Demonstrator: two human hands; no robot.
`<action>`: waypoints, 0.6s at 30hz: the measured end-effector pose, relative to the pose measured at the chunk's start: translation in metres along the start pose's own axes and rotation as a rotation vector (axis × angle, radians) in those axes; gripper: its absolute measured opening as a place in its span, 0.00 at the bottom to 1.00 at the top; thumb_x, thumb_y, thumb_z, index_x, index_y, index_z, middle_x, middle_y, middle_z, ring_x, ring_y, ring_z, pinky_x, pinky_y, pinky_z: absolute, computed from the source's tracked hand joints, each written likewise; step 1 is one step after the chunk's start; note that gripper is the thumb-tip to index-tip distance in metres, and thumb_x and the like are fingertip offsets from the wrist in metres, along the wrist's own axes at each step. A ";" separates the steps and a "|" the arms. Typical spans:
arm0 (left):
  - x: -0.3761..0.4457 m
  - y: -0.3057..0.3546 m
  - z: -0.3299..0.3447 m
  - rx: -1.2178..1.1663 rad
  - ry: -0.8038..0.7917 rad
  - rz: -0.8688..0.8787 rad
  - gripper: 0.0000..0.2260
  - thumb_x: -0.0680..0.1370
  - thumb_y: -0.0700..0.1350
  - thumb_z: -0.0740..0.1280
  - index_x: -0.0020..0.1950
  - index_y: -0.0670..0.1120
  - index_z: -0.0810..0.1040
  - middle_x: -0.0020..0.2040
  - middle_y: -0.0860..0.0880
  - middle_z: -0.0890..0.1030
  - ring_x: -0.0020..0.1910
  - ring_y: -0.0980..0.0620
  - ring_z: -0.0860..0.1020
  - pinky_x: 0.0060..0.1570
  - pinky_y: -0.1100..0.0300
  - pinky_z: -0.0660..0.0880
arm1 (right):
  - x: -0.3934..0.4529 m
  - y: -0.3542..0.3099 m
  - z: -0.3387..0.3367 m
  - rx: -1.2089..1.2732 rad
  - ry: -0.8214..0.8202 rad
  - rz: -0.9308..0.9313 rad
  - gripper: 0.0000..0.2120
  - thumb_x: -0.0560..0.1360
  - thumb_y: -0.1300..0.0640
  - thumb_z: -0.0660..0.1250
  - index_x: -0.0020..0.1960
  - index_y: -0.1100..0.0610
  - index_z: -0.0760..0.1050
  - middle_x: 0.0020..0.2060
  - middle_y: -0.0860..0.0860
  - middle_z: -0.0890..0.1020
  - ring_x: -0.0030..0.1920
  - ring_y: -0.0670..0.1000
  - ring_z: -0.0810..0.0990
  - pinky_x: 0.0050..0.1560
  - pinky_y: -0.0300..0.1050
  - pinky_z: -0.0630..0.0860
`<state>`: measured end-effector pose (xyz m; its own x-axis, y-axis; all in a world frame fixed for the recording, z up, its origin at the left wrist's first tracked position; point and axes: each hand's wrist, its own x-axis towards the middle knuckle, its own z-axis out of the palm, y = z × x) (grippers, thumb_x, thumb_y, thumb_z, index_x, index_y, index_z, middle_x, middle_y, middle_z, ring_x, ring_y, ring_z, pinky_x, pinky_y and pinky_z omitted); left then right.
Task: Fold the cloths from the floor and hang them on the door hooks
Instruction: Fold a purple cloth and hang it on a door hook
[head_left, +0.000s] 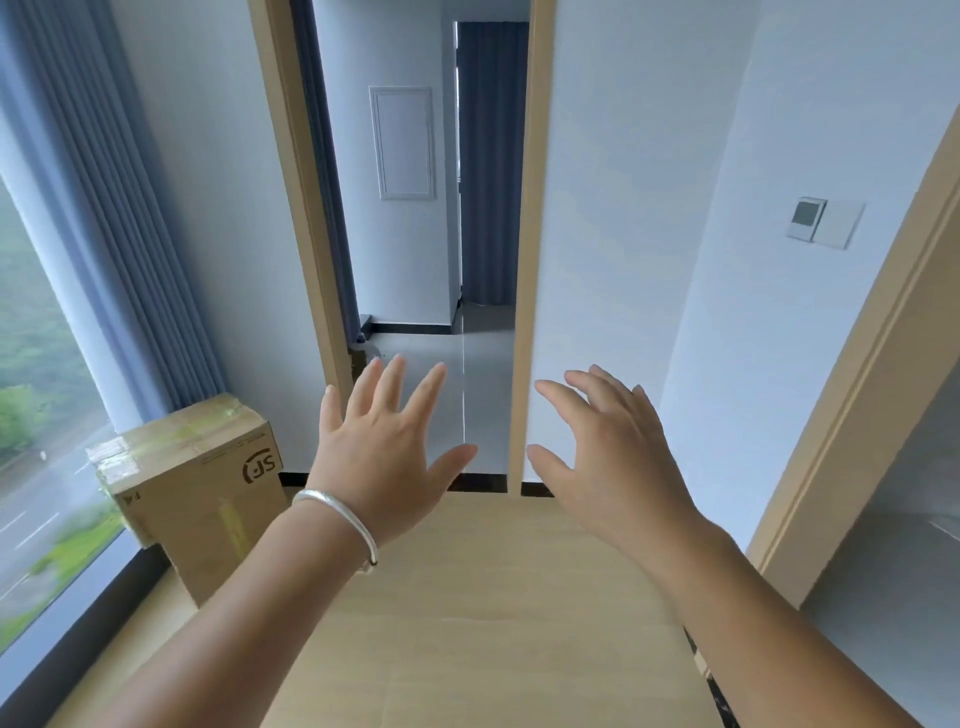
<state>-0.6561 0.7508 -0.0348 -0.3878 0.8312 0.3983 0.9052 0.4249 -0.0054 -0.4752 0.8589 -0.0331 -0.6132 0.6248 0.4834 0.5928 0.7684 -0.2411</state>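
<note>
We hold left hand (382, 457) & right hand (608, 457) out, fingers spread, both empty; no cloths in view, prob. reaching fwd.

Blue-grey pleated curtains (130, 218) hang beside pale white walls (649, 208), the door frame (530, 249) and floor (493, 597) are light tan wood, the cardboard box (202, 483) is brown with a dark printed logo, the skirting (478, 482) black, and the bangle (337, 519) silver.
</note>
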 end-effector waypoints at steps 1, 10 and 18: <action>0.019 -0.003 0.005 0.010 0.004 -0.014 0.35 0.74 0.71 0.46 0.77 0.59 0.40 0.79 0.49 0.46 0.77 0.48 0.42 0.73 0.40 0.46 | 0.021 0.008 0.007 0.003 0.007 -0.013 0.26 0.76 0.45 0.63 0.73 0.46 0.63 0.73 0.48 0.64 0.76 0.51 0.53 0.76 0.54 0.48; 0.166 -0.033 0.041 0.060 0.044 -0.126 0.35 0.73 0.73 0.44 0.76 0.60 0.40 0.79 0.51 0.47 0.77 0.48 0.43 0.73 0.40 0.45 | 0.189 0.057 0.062 0.089 0.014 -0.121 0.26 0.77 0.44 0.63 0.73 0.47 0.64 0.73 0.48 0.64 0.76 0.50 0.54 0.76 0.52 0.49; 0.243 -0.079 0.075 0.052 -0.006 -0.221 0.36 0.73 0.72 0.45 0.77 0.61 0.41 0.79 0.51 0.46 0.77 0.49 0.42 0.74 0.40 0.45 | 0.290 0.052 0.119 0.113 -0.014 -0.234 0.26 0.76 0.45 0.63 0.73 0.47 0.65 0.72 0.49 0.66 0.75 0.52 0.56 0.74 0.56 0.54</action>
<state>-0.8353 0.9463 -0.0060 -0.5770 0.7179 0.3895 0.7879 0.6148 0.0342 -0.6843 1.0968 -0.0050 -0.7341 0.4298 0.5257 0.3728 0.9022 -0.2171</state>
